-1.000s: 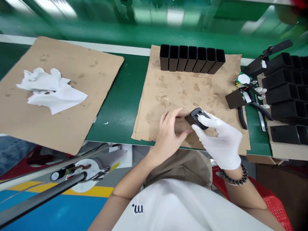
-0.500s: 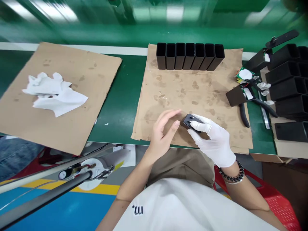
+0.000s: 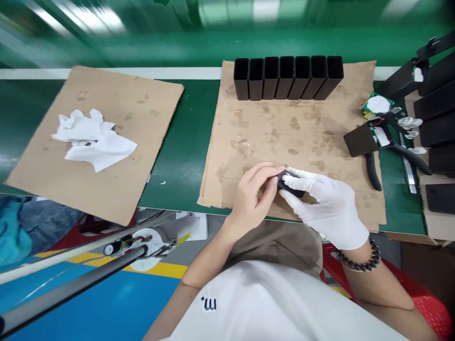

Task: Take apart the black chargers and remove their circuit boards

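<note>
A small black box-shaped case (image 3: 292,185) is held low over the front of the cardboard sheet. My right hand (image 3: 322,201), in a white glove, grips the case, its fingertips on the top face and side. Bare, my left hand (image 3: 254,192) has its thumb and fingers closed on the case's left end. Much of the case is hidden by the fingers. Behind my hands, a row of several open-topped black cases (image 3: 286,78) stands at the back of the cardboard (image 3: 263,132).
To the right lie pliers (image 3: 373,173), a metal tool (image 3: 408,168), a black case with wires (image 3: 360,138) and a green circuit board (image 3: 378,103). More black cases (image 3: 441,104) line the right edge. White cloths (image 3: 95,142) lie on another cardboard sheet (image 3: 142,137) at left.
My left hand has moved right and closed on the left end of the case. My right hand keeps its hold. The camera view has shifted slightly.
</note>
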